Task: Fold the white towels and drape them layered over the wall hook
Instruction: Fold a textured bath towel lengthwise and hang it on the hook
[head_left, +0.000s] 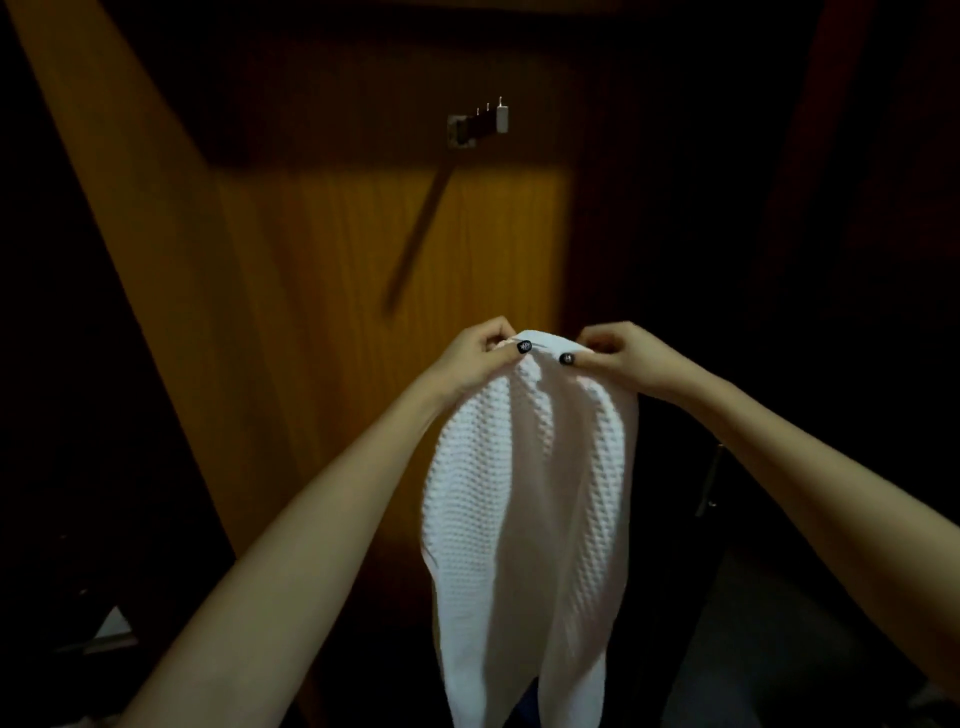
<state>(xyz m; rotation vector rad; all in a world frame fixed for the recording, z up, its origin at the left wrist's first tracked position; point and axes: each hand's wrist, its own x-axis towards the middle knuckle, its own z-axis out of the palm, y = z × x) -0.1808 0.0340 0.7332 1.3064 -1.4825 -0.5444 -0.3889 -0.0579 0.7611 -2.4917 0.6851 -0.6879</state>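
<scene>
With left hand (480, 356) and right hand (615, 353) each pinching the towel (524, 493) top, the person should keep edges aligned before lifting to the hook (485, 122).

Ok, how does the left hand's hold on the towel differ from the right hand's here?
The left hand pinches the left end of the top edge of the white towel; the right hand pinches the right end. The left thumb sits slightly higher on the cloth than the right thumb. Shared: both pinch with the thumb in front and fingers curled behind, close together, below the bare wall hook.
</scene>
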